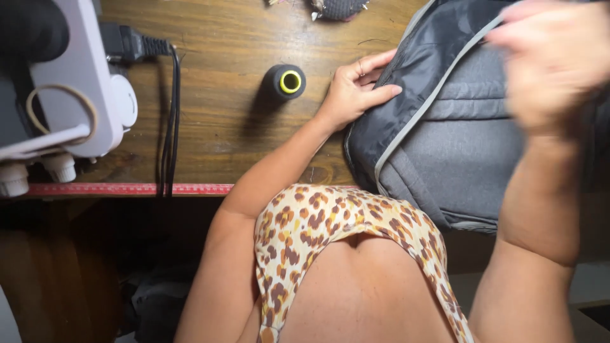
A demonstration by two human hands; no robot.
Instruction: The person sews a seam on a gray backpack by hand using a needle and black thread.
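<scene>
Dark, scratched wood of the table [222, 127] fills most of what I look down on, with a red measuring strip [127, 188] running along its near edge. Over on my right lies the grey backpack [445, 140], resting on the table with its lower part hanging past the edge toward me. I have my left hand [352, 92] flat on its dark upper-left corner, fingers spread and lightly curled over the fabric, pressing rather than gripping (there is a ring on one finger). I hold my right hand [553, 57] raised above the bag's upper right part, close to the camera and blurred, so I cannot tell how far open it is or whether it has hold of anything. Just left of my left hand stands a black thread spool [286, 81] with a yellow-ringed core, apart from the bag. Farther left sits a white sewing machine [82, 82], its black cable [171, 127] trailing down over the table's edge.
</scene>
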